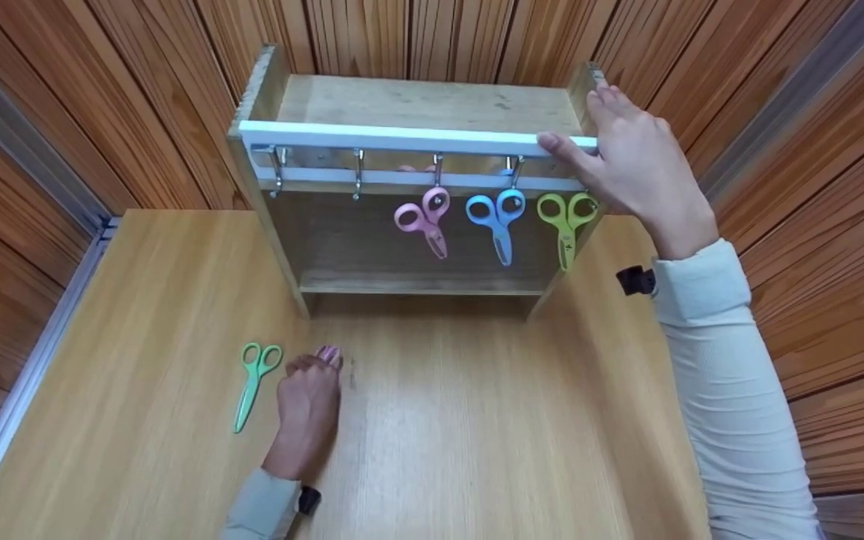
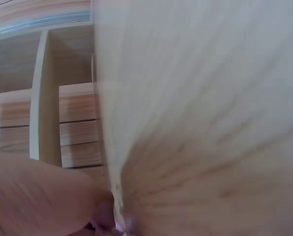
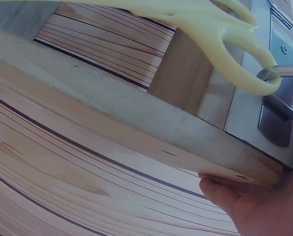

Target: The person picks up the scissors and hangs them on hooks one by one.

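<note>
Pinched a purplish item (image 1: 330,355) (mostly hidden, apparently scissors) in the curled fingers of the left hand (image 1: 308,401), on the left half of the table (image 1: 477,420). Had green scissors (image 1: 251,379) nearer the table's left edge. Gripped the upper right of the wooden shelf (image 1: 424,103), near the table's far edge, with the right hand (image 1: 638,154), thumb on the white rail (image 1: 402,137). Had three hanging scissors (image 1: 502,223) there.

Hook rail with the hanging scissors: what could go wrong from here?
The pink scissors, blue scissors and yellow-green scissors each hang by one loop from a hook; a jolt might shake them off.

The right hand holds the shelf's top corner, so a hard push could shift it.

The left hand, close to the green scissors, might knock them.
</note>
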Motion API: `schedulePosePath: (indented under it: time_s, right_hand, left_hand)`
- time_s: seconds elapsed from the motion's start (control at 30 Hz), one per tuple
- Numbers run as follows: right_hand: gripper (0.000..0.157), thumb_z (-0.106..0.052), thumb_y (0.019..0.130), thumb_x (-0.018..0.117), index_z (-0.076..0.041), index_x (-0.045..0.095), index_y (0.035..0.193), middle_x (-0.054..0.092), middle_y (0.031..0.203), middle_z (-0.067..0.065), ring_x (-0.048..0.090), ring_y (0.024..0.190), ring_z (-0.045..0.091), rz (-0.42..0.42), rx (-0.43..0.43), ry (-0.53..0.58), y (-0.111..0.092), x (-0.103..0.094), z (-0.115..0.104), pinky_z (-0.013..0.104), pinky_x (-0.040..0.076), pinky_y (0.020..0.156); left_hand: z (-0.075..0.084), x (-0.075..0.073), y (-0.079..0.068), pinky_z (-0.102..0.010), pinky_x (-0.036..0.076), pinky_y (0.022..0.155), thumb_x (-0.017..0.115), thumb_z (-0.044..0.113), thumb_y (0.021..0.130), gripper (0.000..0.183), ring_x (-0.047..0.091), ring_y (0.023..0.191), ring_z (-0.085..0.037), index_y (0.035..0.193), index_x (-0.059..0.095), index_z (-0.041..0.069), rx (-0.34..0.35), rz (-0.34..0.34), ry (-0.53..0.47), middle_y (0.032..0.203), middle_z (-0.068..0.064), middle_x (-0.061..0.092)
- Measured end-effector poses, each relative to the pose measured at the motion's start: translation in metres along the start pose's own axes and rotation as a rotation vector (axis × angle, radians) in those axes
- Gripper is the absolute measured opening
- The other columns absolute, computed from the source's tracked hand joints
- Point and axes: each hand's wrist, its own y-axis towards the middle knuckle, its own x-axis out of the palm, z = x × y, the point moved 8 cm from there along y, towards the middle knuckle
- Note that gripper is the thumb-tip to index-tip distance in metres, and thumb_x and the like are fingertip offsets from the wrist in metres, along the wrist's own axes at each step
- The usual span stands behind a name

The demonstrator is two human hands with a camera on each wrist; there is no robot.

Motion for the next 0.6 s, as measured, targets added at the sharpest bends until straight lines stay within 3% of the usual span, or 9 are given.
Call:
schedulePosePath:
  time_s: [0.07,0.17,0.27,0.33,0.47,0.57,0.6]
  right_hand:
    - [0.109,-0.086,0.096,0.033,-0.002,0.029,0.165,0.021,0.174,0.018,0.024,0.161,0.042,-0.001,0.0,0.0,0.001,0.0,0.0,0.062,0.024,0.13]
    - [0.11,-0.087,0.095,0.033,0.0,0.029,0.164,0.021,0.174,0.019,0.022,0.163,0.039,-0.006,0.0,0.002,0.002,0.001,-0.001,0.063,0.023,0.13]
    - [0.112,-0.088,0.095,0.032,0.0,0.029,0.164,0.021,0.174,0.019,0.021,0.163,0.038,-0.01,0.001,0.002,0.002,0.001,-0.001,0.063,0.023,0.131]
    - [0.112,-0.088,0.095,0.031,0.001,0.029,0.164,0.021,0.174,0.019,0.02,0.164,0.036,-0.012,0.001,0.001,0.002,0.001,-0.001,0.062,0.022,0.131]
    - [0.111,-0.087,0.095,0.031,0.0,0.028,0.165,0.019,0.175,0.017,0.018,0.164,0.036,-0.015,0.006,0.001,0.001,0.001,0.0,0.061,0.021,0.131]
    - [0.111,-0.087,0.095,0.031,-0.001,0.027,0.165,0.018,0.175,0.017,0.018,0.164,0.036,-0.017,0.012,0.0,0.001,0.002,0.0,0.061,0.021,0.131]
    - [0.11,-0.087,0.095,0.031,-0.001,0.026,0.165,0.018,0.175,0.017,0.018,0.164,0.036,-0.021,0.016,0.0,0.0,0.002,0.0,0.061,0.021,0.132]
  left_hand:
    - [-0.003,-0.001,0.001,-0.027,0.05,0.042,0.074,0.004,0.095,0.019,0.061,0.052,-0.021,0.11,0.072,-0.007,0.013,-0.034,-0.076,0.1,-0.03,0.075]
    - [-0.009,-0.003,0.003,-0.033,0.057,0.047,0.07,0.005,0.099,0.019,0.066,0.056,-0.026,0.113,0.068,-0.008,0.007,-0.095,-0.261,0.092,-0.027,0.072]
    - [-0.015,-0.003,0.006,-0.034,0.061,0.055,0.062,0.008,0.105,0.026,0.067,0.062,-0.025,0.12,0.064,-0.013,-0.043,-0.197,-0.49,0.085,-0.022,0.068]
    - [-0.018,-0.003,0.008,-0.035,0.063,0.063,0.058,0.01,0.108,0.031,0.068,0.07,-0.024,0.129,0.06,-0.012,-0.079,-0.265,-0.6,0.096,-0.023,0.072]
    - [-0.022,-0.007,0.014,-0.03,0.059,0.063,0.054,0.009,0.109,0.037,0.067,0.077,-0.023,0.141,0.055,-0.01,-0.121,-0.333,-0.726,0.105,-0.022,0.073]
    - [-0.024,-0.011,0.018,-0.023,0.048,0.052,0.049,0.011,0.111,0.04,0.061,0.065,-0.021,0.146,0.054,-0.007,-0.141,-0.356,-0.788,0.089,-0.019,0.068]
    - [-0.024,-0.013,0.019,-0.023,0.046,0.05,0.047,0.011,0.112,0.041,0.058,0.062,-0.02,0.15,0.052,-0.005,-0.144,-0.359,-0.816,0.095,-0.022,0.07]
